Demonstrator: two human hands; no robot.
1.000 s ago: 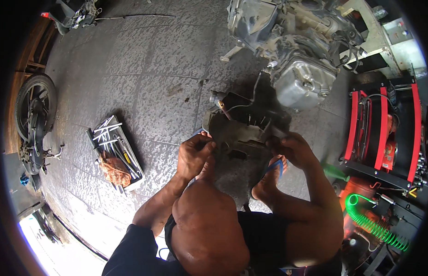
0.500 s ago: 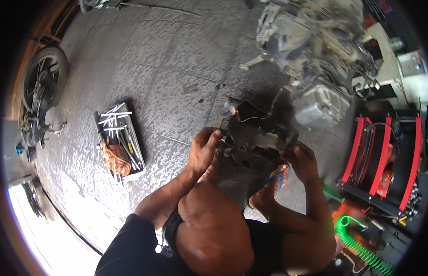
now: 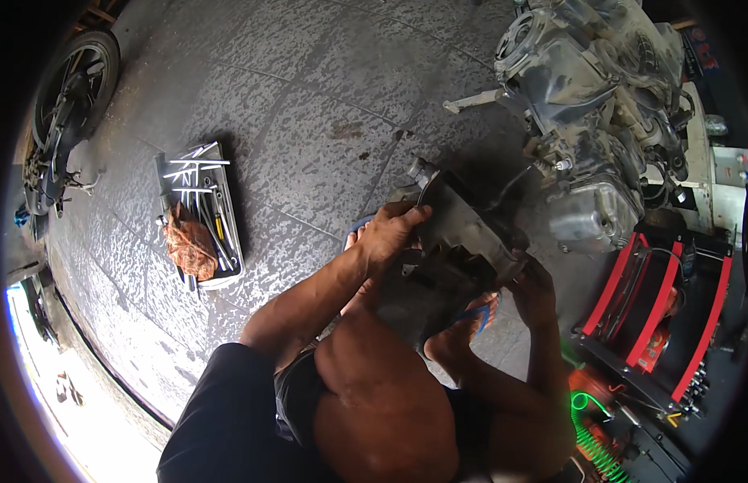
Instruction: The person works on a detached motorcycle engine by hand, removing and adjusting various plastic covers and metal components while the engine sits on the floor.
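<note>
Above the floor between my feet, I hold a dark, boxy motorcycle part [image 3: 464,219] with cutouts along its near edge; its exact kind is unclear. My left hand [image 3: 390,235] grips its left side, thumb on top. On the right, my right hand [image 3: 535,291] closes round the lower corner, its fingers partly in shadow. A light metallic fitting [image 3: 422,171] shows at the part's far left corner. Beyond it, a thin dark cable [image 3: 515,187] runs toward the dusty motorcycle body [image 3: 571,88]. The part's underside is hidden from me.
Left of me lies a tool tray [image 3: 235,233] with wrenches and an orange-brown rag [image 3: 189,248]. At right stand a silver metal box-shaped part [image 3: 587,216] and a red-and-black tool rack [image 3: 619,282]. A green coiled hose [image 3: 587,435] is near my right knee. A motorcycle wheel [image 3: 108,68] is at far left.
Both hands have turned and tilted the dark part, so a broad, smooth face now shows. My left hand has moved slightly right and up. The whole view has shifted.
</note>
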